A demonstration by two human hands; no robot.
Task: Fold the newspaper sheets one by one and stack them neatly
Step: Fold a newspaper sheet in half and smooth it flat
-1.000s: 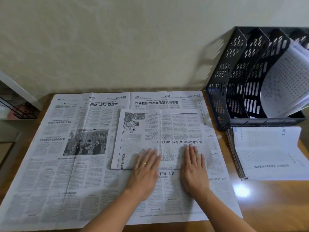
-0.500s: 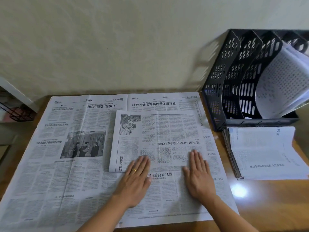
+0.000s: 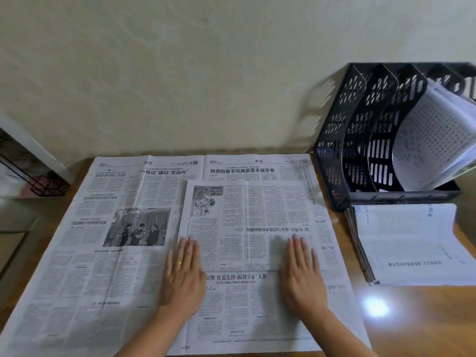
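Open newspaper sheet point(image 3: 108, 253) spread flat on bench point(image 3: 412, 318). Folded newspaper sheet point(image 3: 247, 222) lying on its right half. Left hand point(image 3: 184, 276), ringed, and right hand point(image 3: 302, 274): both flat, fingers straight, pressing its near edge. Stack of folded newspapers point(image 3: 407, 243) rightward, before black file rack point(image 3: 360, 140).

Cream wall point(image 3: 180, 73), wooden table point(image 3: 417, 325), glare spot point(image 3: 376, 307)

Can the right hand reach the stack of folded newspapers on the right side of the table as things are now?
Probably yes. The right hand lies flat on the folded sheet, holding nothing, and only bare table lies between it and the stack of folded newspapers.
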